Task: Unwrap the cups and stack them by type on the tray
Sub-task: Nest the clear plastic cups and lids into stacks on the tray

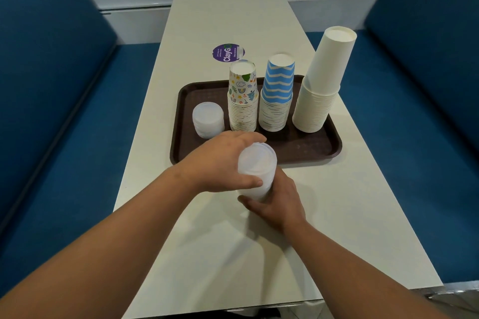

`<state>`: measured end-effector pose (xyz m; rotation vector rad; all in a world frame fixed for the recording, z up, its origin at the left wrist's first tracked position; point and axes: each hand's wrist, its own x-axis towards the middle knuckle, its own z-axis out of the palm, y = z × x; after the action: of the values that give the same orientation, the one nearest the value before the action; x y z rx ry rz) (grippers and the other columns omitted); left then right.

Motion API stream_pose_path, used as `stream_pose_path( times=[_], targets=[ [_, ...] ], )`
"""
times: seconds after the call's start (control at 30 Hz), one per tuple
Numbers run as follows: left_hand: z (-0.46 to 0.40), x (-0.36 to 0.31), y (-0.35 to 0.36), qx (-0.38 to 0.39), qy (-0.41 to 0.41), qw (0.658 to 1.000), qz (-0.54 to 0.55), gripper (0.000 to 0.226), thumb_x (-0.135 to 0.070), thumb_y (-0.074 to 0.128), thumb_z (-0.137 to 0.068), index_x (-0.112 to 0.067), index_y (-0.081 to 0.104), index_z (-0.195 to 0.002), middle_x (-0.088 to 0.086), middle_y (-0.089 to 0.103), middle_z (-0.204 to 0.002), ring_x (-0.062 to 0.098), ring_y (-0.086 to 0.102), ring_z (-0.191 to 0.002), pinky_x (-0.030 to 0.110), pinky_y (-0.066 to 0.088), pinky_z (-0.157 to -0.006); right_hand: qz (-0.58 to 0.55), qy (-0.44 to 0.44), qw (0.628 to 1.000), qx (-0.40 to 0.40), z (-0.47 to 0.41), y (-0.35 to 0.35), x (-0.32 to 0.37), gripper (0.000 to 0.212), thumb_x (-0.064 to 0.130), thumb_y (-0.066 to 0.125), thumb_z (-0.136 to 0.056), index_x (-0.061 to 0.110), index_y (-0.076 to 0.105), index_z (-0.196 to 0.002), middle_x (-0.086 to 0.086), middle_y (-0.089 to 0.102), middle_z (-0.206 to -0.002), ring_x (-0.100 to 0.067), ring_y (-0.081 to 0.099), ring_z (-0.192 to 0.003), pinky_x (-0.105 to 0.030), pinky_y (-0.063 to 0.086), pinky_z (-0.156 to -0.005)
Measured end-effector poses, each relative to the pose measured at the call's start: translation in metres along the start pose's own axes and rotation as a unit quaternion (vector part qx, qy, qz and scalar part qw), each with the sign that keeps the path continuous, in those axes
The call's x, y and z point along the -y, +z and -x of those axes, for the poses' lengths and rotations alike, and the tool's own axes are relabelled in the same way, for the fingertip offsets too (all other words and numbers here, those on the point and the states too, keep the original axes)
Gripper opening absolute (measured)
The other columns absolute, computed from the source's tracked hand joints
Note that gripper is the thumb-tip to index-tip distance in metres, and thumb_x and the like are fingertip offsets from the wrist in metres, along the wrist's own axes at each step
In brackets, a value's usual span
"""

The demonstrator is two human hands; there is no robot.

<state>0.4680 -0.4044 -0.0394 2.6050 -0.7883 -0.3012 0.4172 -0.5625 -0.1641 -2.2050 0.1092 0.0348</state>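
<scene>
We read "ClayG" on the purple sticker (228, 52) beyond the tray (311, 149). Our left hand (220, 160) curls around the top of the clear cups (256, 171), our right hand (274, 202) grips their base, just before the tray.

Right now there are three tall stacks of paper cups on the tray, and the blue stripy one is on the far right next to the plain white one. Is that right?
Not quite. The head view shows the blue stripy stack in the middle of the three, not on the far right. The plain white stack is on the far right, and the stack with little drawings is on the left. All three stand on the tray.
</scene>
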Motion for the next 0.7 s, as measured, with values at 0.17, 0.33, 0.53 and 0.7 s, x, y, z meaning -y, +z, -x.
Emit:
stream_pose_path(
  times=[0.17, 0.33, 0.53, 0.7],
  targets=[
    [0.002, 0.0, -0.001, -0.016, -0.004, 1.0, 0.014, 0.079, -0.048, 0.077, -0.074, -0.036, 0.04, -0.143, -0.016, 0.045, -0.144, 0.006, 0.038, -0.131, 0.018, 0.027, -0.103, -0.001, -0.001, 1.0, 0.001, 0.0, 0.0, 0.0, 0.09, 0.071, 0.071, -0.051, 0.034, 0.046, -0.13, 0.011, 0.063, -0.122, -0.018, 0.058, -0.114, -0.041, 0.052, -0.092],
    [0.0, 0.002, 0.002, -0.036, -0.006, 0.998, 0.05, 0.08, -0.046, 0.079, -0.071, -0.035, 0.041, -0.141, -0.015, 0.047, -0.141, 0.004, 0.04, -0.126, 0.022, 0.032, -0.106, -0.003, -0.002, 1.0, -0.001, 0.0, 0.001, -0.002, 0.09, 0.071, 0.072, -0.053, 0.034, 0.046, -0.13, 0.012, 0.062, -0.123, -0.018, 0.056, -0.115, -0.041, 0.051, -0.094],
    [0.002, 0.006, -0.006, -0.102, 0.02, 0.977, 0.186, 0.076, -0.04, 0.082, -0.065, -0.031, 0.049, -0.133, -0.024, 0.056, -0.118, -0.005, 0.054, -0.111, 0.016, 0.044, -0.096, -0.02, -0.03, 0.999, -0.011, 0.0, 0.002, -0.006, 0.083, 0.067, 0.076, -0.059, 0.03, 0.05, -0.129, 0.01, 0.064, -0.12, -0.018, 0.06, -0.111, -0.043, 0.051, -0.091],
    [-0.01, 0.032, -0.029, -0.248, -0.031, 0.941, 0.227, 0.072, -0.049, 0.075, -0.057, -0.031, 0.052, -0.123, -0.013, 0.061, -0.112, 0.005, 0.058, -0.103, 0.019, 0.046, -0.089, -0.034, -0.024, 0.999, -0.021, 0.0, 0.004, -0.006, 0.088, 0.062, 0.08, -0.055, 0.034, 0.049, -0.133, 0.014, 0.064, -0.123, -0.015, 0.058, -0.116, -0.04, 0.051, -0.094]
  ],
)
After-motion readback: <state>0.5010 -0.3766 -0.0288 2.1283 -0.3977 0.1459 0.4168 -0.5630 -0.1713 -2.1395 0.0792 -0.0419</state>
